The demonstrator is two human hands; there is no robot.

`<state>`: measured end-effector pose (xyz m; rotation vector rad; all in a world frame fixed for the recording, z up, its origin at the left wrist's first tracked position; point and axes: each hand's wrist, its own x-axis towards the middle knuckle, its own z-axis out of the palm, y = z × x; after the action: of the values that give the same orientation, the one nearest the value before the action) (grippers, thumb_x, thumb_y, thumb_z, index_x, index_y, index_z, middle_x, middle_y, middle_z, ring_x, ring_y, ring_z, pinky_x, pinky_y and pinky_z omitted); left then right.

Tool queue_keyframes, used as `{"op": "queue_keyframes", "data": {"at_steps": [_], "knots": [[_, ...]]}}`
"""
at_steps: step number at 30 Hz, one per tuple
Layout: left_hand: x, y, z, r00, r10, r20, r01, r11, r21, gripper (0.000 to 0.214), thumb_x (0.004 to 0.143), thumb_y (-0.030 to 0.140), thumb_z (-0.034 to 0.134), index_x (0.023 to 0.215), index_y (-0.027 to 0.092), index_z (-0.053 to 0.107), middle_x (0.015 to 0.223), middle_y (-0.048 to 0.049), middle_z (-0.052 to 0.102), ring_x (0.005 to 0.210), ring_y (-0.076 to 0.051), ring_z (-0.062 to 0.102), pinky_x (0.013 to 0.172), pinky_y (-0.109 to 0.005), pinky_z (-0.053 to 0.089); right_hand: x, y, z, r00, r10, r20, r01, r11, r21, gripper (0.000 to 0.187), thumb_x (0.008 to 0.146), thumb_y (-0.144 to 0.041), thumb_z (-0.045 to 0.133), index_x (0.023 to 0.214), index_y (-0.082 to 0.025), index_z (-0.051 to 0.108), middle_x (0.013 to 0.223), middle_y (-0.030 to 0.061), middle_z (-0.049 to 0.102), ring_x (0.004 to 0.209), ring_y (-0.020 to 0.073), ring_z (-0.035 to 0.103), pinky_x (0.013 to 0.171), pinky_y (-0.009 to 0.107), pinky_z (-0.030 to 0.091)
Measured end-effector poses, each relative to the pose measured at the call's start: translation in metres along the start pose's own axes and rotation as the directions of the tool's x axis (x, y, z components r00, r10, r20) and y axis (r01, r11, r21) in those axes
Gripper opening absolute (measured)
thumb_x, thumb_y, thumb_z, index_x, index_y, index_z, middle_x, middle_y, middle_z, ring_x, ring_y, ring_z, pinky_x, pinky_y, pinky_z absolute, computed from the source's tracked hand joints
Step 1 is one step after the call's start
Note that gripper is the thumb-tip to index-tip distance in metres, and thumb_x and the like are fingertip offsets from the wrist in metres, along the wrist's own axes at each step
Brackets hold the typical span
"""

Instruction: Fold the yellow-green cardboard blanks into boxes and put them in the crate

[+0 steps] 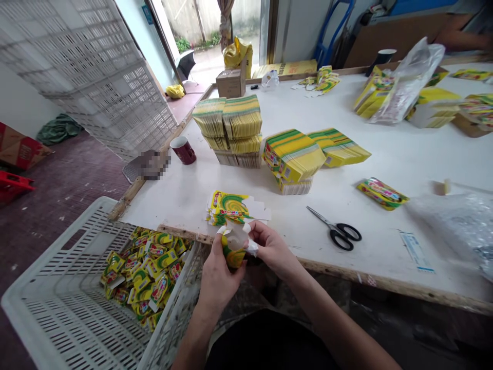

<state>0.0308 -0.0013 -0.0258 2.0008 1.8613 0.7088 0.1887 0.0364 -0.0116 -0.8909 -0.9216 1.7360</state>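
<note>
My left hand (221, 270) is closed around a small yellow and green carton (233, 253) at the table's front edge. The carton's white end flaps stand up and its top is open. At that open end my right hand (271, 249) pinches something white, which may be a flap or a wrapper; I cannot tell which. Just beyond my hands lies a small pile of flat yellow cartons (229, 206) with white flaps. Below and to the left, a white plastic crate (57, 277) holds many folded yellow cartons (150, 270).
Stacks of flat cartons (241, 123) and further bundles (295, 151) stand mid-table. Black-handled scissors (341, 234), a loose carton (382, 193) and a clear plastic bag (458, 226) lie to the right. A maroon mug (184, 150) stands near the left edge. At the far right is another person's arm (460, 38).
</note>
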Motion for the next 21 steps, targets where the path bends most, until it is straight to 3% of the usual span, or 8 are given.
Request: {"op": "queue_keyframes", "data": {"at_steps": [3, 8, 11, 15, 17, 21], "knots": [[-0.001, 0.001, -0.001, 0.998, 0.068, -0.018, -0.067, 0.996, 0.062, 0.074, 0.076, 0.030, 0.064, 0.137, 0.014, 0.026, 0.115, -0.0184, 0.063, 0.100, -0.031, 0.066, 0.080, -0.041, 0.055, 0.002, -0.002, -0.003, 1.000, 0.016, -0.011, -0.017, 0.996, -0.088, 0.037, 0.061, -0.035, 0.084, 0.078, -0.019, 0.056, 0.061, -0.0074, 0.047, 0.055, 0.0084, 0.039, 0.053, 0.020, 0.034], [-0.002, 0.002, -0.002, 0.983, 0.177, -0.048, -0.176, 0.984, 0.022, 0.074, 0.075, 0.028, 0.064, 0.137, 0.015, 0.025, 0.113, -0.0168, 0.064, 0.098, -0.029, 0.067, 0.077, -0.039, 0.056, 0.001, 0.000, -0.015, 0.970, 0.187, 0.155, -0.211, 0.965, 0.155, 0.042, 0.060, -0.048, 0.082, 0.073, -0.018, 0.057, 0.071, -0.0021, 0.058, 0.061, 0.0108, 0.051, 0.059, 0.023, 0.043], [-0.002, 0.003, -0.002, 0.982, 0.184, -0.046, -0.185, 0.983, -0.001, 0.073, 0.074, 0.028, 0.065, 0.136, 0.016, 0.026, 0.113, -0.0170, 0.063, 0.099, -0.030, 0.067, 0.079, -0.040, 0.056, 0.002, 0.004, -0.018, 0.976, 0.194, 0.101, -0.212, 0.952, 0.221, 0.044, 0.059, -0.052, 0.082, 0.070, -0.018, 0.057, 0.066, -0.0028, 0.057, 0.056, 0.0095, 0.050, 0.056, 0.022, 0.044], [-0.002, 0.008, -0.001, 0.974, 0.224, -0.039, -0.227, 0.971, -0.071, 0.073, 0.076, 0.023, 0.063, 0.137, 0.017, 0.024, 0.129, -0.0192, 0.055, 0.116, -0.029, 0.059, 0.091, -0.040, 0.052, 0.004, 0.004, -0.011, 0.978, 0.203, 0.043, -0.207, 0.958, 0.199, 0.039, 0.064, -0.050, 0.079, 0.077, -0.018, 0.062, 0.065, -0.0037, 0.057, 0.058, 0.0100, 0.052, 0.059, 0.023, 0.044], [-0.002, 0.009, 0.000, 0.969, 0.243, -0.040, -0.246, 0.966, -0.077, 0.072, 0.075, 0.021, 0.062, 0.137, 0.017, 0.025, 0.129, -0.0197, 0.055, 0.116, -0.029, 0.059, 0.091, -0.040, 0.052, 0.005, 0.000, -0.007, 0.986, 0.159, 0.045, -0.163, 0.979, 0.119, 0.035, 0.062, -0.043, 0.081, 0.078, -0.018, 0.063, 0.067, -0.0037, 0.058, 0.063, 0.0111, 0.052, 0.062, 0.023, 0.043], [-0.004, 0.009, 0.004, 0.970, 0.238, -0.052, -0.241, 0.969, -0.054, 0.071, 0.071, 0.020, 0.064, 0.132, 0.016, 0.029, 0.110, -0.0159, 0.064, 0.095, -0.028, 0.068, 0.076, -0.039, 0.057, 0.005, -0.008, -0.001, 0.993, 0.077, 0.084, -0.060, 0.979, -0.197, 0.030, 0.060, -0.034, 0.081, 0.074, -0.018, 0.061, 0.072, -0.0034, 0.057, 0.067, 0.0123, 0.048, 0.062, 0.024, 0.040]]}}
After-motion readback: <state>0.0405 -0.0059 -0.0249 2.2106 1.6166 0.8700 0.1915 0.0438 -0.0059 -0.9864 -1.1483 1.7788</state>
